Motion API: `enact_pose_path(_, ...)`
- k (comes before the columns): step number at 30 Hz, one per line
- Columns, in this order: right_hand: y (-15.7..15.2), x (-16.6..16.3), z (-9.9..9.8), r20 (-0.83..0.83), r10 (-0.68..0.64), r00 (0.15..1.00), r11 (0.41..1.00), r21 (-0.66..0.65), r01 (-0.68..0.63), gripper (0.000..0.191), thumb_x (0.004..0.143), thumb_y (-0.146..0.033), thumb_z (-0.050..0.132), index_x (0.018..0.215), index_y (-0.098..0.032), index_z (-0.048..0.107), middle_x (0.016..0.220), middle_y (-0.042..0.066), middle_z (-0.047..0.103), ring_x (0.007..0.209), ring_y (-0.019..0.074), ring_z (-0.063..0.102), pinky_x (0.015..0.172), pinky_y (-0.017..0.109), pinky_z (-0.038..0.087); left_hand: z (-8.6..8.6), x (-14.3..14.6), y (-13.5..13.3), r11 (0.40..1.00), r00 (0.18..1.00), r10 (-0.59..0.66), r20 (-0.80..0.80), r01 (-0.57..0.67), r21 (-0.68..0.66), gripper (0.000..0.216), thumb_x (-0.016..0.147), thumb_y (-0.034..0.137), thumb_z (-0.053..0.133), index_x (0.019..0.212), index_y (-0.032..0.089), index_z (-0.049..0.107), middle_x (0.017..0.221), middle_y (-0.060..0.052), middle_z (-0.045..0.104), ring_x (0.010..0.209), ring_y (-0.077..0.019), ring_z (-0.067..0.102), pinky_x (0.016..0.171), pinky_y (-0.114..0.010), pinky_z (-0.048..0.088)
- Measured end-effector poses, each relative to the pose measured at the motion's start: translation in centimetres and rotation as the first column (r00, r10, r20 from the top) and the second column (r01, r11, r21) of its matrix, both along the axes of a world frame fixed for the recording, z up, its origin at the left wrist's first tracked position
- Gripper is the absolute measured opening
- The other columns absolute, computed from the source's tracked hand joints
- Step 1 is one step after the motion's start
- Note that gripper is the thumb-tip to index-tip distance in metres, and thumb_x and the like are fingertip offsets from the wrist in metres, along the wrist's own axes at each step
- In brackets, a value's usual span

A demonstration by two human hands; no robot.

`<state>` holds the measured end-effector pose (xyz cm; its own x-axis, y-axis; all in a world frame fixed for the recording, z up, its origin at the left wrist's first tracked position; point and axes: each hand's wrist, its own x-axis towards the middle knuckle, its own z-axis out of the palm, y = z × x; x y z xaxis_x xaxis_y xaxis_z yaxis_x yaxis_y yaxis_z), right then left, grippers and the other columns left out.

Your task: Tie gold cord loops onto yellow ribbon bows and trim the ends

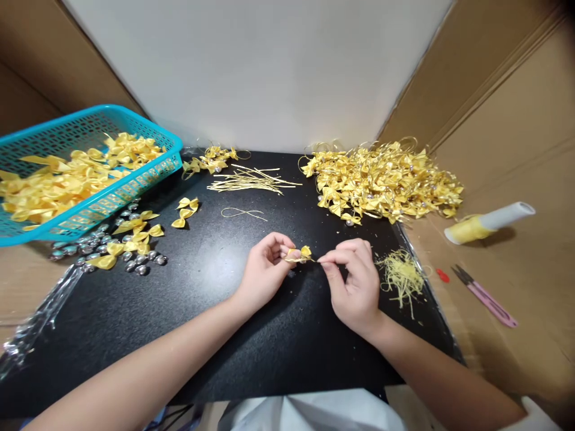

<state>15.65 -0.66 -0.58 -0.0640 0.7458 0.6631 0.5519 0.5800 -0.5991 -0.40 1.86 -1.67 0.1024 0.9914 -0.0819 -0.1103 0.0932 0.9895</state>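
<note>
Over the middle of the black table, my left hand (268,266) pinches a yellow ribbon bow (305,251) between thumb and fingers. A thin gold cord runs from the bow toward my right hand (353,278), whose thumb and forefinger are closed on the cord's end. Part of the bow is hidden by my left fingertips. Just beyond my hands lies a single looped cord (242,212), and behind it a bundle of cut gold cords (251,179).
A blue basket (112,187) of yellow bows stands left, with silver bells (141,269) and loose bows beside it. A heap of finished-looking bows (381,182) lies back right. Cord scraps (402,274), pink thread snips (487,299) and a thread-wound tube (507,216) are at right.
</note>
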Motion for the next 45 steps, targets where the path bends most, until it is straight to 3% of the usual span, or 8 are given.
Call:
enact_pose_path(6, 0.1, 0.4, -0.4, -0.378, 0.139, 0.915, 0.965, -0.155, -0.211, 0.011, 0.096, -0.018, 0.048, 0.092, -0.023, 0.056, 0.099, 0.004, 0.066, 0.088, 0.0158, 0.063, 0.075, 0.033, 0.05, 0.2, -0.3, 0.4, 0.998, 0.999, 0.023, 0.032, -0.021, -0.061, 0.022, 0.071, 0.025, 0.075, 0.079, 0.016, 0.056, 0.064, 0.003, 0.061, 0.059, -0.0088, 0.056, 0.058, -0.019, 0.044)
enact_pose_path(10, 0.2, 0.4, -0.6, -0.521, 0.141, 0.842, 0.883, -0.319, -0.345, 0.006, 0.098, -0.025, 0.048, 0.094, -0.023, 0.053, 0.078, -0.002, 0.07, 0.061, 0.0099, 0.063, 0.058, 0.024, 0.051, 0.2, -0.2, 0.4, 0.998, 0.999, 0.015, 0.032, -0.012, -0.067, 0.022, 0.071, 0.027, 0.074, 0.079, 0.016, 0.057, 0.065, 0.003, 0.061, 0.058, -0.0086, 0.055, 0.056, -0.019, 0.043)
enact_pose_path(14, 0.5, 0.6, 0.0, -0.595, 0.07, 0.801, 0.798, -0.448, -0.403, 0.01, 0.094, -0.031, 0.056, 0.093, -0.021, 0.058, 0.066, -0.003, 0.065, 0.056, 0.0093, 0.062, 0.054, 0.022, 0.053, 0.3, -0.3, 0.5, 0.997, 1.0, -0.017, 0.022, 0.018, -0.069, 0.022, 0.072, 0.029, 0.073, 0.079, 0.016, 0.057, 0.067, 0.001, 0.063, 0.059, -0.0098, 0.056, 0.057, -0.021, 0.045)
enact_pose_path(18, 0.9, 1.0, 0.8, -0.675, 0.05, 0.736, 0.751, -0.461, -0.473, 0.013, 0.089, -0.033, 0.062, 0.091, -0.02, 0.061, 0.069, -0.002, 0.066, 0.061, 0.0108, 0.066, 0.06, 0.024, 0.058, 0.5, -0.4, 0.6, 0.997, 0.999, -0.033, 0.006, 0.034, -0.063, 0.016, 0.072, 0.026, 0.071, 0.077, 0.016, 0.059, 0.065, 0.002, 0.062, 0.059, -0.0099, 0.056, 0.057, -0.021, 0.045)
enact_pose_path(24, 1.0, 1.4, 0.9, -0.771, 0.055, 0.635, 0.763, -0.378, -0.525, 0.006, 0.088, -0.028, 0.064, 0.091, -0.022, 0.063, 0.073, -0.003, 0.069, 0.065, 0.0096, 0.067, 0.062, 0.022, 0.059, 0.7, -0.5, 0.7, 0.989, 0.997, -0.082, -0.007, 0.08, -0.125, 0.015, 0.071, 0.027, 0.072, 0.074, 0.015, 0.064, 0.063, 0.0, 0.064, 0.058, -0.0106, 0.056, 0.057, -0.023, 0.045)
enact_pose_path(34, 1.2, 1.4, 0.8, -0.748, -0.002, 0.663, 0.831, -0.37, -0.415, 0.015, 0.085, -0.035, 0.067, 0.088, -0.023, 0.06, 0.071, -0.002, 0.068, 0.063, 0.0114, 0.066, 0.06, 0.025, 0.059, 0.7, -0.4, 0.6, 0.97, 0.99, -0.113, 0.081, 0.128, -0.209, 0.017, 0.067, 0.025, 0.076, 0.076, 0.014, 0.068, 0.065, -0.001, 0.067, 0.058, -0.0104, 0.057, 0.055, -0.022, 0.045)
enact_pose_path(42, 2.1, 1.4, -0.1, -0.723, -0.084, 0.686, 0.75, -0.499, -0.434, 0.019, 0.081, -0.038, 0.069, 0.089, -0.021, 0.064, 0.078, 0.001, 0.073, 0.062, 0.0115, 0.067, 0.054, 0.023, 0.053, 0.8, -0.3, 0.2, 0.879, 0.92, -0.112, 0.375, 0.268, -0.395, 0.021, 0.062, 0.023, 0.083, 0.074, 0.016, 0.068, 0.066, 0.0, 0.064, 0.053, -0.007, 0.053, 0.05, -0.019, 0.044)
enact_pose_path(45, 2.1, 1.3, -0.6, -0.686, -0.088, 0.722, 0.719, -0.546, -0.431, 0.02, 0.082, -0.039, 0.067, 0.086, -0.02, 0.064, 0.074, 0.001, 0.072, 0.069, 0.0125, 0.068, 0.062, 0.024, 0.053, 0.8, -0.2, 0.1, 0.843, 0.897, -0.058, 0.439, 0.28, -0.459, 0.023, 0.06, 0.021, 0.084, 0.075, 0.017, 0.067, 0.065, 0.001, 0.064, 0.052, -0.0061, 0.053, 0.051, -0.018, 0.046)
